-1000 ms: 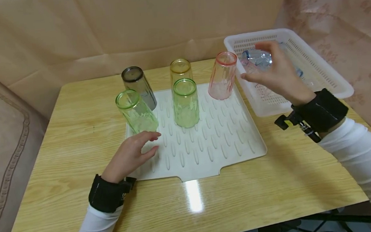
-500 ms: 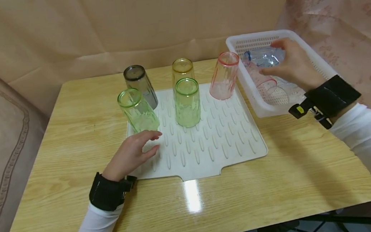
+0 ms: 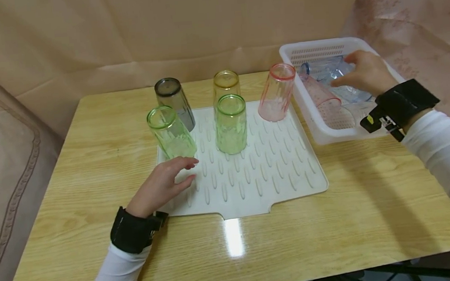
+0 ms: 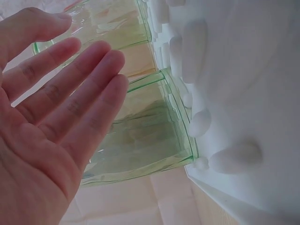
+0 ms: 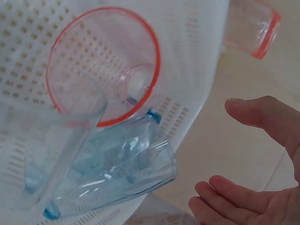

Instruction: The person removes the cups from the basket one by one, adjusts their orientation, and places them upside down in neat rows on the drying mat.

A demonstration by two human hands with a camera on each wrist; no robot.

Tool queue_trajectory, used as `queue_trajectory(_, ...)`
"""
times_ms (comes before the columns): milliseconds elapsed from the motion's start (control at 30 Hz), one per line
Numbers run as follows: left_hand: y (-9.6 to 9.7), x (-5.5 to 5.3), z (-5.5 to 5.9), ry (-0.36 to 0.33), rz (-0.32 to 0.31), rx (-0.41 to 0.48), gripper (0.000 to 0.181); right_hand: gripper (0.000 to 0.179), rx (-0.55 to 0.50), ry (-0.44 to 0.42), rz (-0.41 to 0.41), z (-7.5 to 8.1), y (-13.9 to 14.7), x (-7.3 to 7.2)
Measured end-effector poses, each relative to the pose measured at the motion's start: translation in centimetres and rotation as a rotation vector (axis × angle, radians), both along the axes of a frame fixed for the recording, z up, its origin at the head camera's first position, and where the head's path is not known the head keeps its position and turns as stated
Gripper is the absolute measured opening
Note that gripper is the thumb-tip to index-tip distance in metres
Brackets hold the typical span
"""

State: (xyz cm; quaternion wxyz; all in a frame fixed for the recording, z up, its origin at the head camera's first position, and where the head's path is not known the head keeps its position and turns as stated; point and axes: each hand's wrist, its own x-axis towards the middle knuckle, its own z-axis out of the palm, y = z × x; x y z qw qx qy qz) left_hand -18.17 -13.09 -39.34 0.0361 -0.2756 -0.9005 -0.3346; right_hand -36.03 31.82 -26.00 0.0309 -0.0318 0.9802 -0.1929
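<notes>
My left hand [image 3: 155, 186] hovers over the front left of the white ridged mat [image 3: 258, 173], thumb and fingers apart, holding nothing. Just beyond it a green glass [image 3: 173, 137] stands upside down, and another green glass [image 3: 231, 133] is to its right. My right hand [image 3: 371, 76] is over the white basket [image 3: 326, 135], thumb spread from the fingers, with nothing between them. Below that hand lie bluish glasses [image 5: 112, 164], a pink glass [image 5: 105, 51] with a red rim and a colourless glass [image 5: 51, 136]. In the right wrist view the fingers are apart from them.
A grey glass [image 3: 177, 104] and a yellow glass [image 3: 225, 81] stand upside down along the mat's back part. A pink glass [image 3: 276, 95] stands inverted at the back right corner, close beside the basket. Wooden tabletop [image 3: 294, 240] surrounds the mat; a curtain [image 3: 185, 25] hangs behind.
My right hand has moved right, farther over the basket, and uncovered the pink glass lying there. The left hand and the glasses on the mat have stayed in place.
</notes>
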Motion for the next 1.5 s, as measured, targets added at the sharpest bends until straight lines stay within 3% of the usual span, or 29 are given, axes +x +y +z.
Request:
queue_trajectory(367,-0.2,0.5,0.0,-0.039,0.034,-0.011,0.030,0.078,0.088,-0.013,0.059,-1.0,1.5,-2.4)
queue_trajectory(567,-0.3,0.7,-0.3,-0.040,0.026,0.006,0.029,0.080,0.110,-0.012,0.045,-1.5,2.1,-3.4)
queue_trajectory(900,-0.3,1.3,-0.3,-0.058,0.038,0.011,0.029,0.060,0.074,0.052,0.066,-2.6,2.1,-4.9)
queue_trajectory(1133,-0.2,1.6,-0.2,-0.058,0.035,0.010,0.029,0.067,0.137,-0.006,0.030,-2.9,1.8,-5.5)
queue_trajectory(1500,-0.1,1.6,-0.1,-0.047,0.025,0.017,0.030,0.058,0.216,-0.077,0.005,-2.8,1.3,-6.2)
